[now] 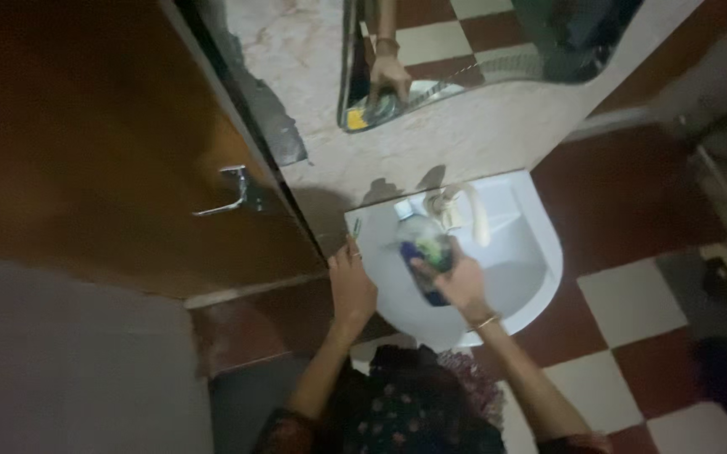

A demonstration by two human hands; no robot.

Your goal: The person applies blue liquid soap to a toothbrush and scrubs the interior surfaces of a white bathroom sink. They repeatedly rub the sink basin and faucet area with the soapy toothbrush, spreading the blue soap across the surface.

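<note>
White sink [540, 252], red-and-white checkered floor [632, 353], brown door [86, 143], dark blue bottle [426, 252]

Dim, grainy, soft w/ motion blur; white sink [540, 252] brightest, door [86, 143] side in deep shadow.

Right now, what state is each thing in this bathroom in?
Bottle: gripped in the right hand, lying tilted over the basin.
Left hand: resting on the sink rim, holding nothing.
Tap: no water visible.
Door: whether open or shut cannot be told.
Mirror: on the wall, reflecting a hand.
</note>
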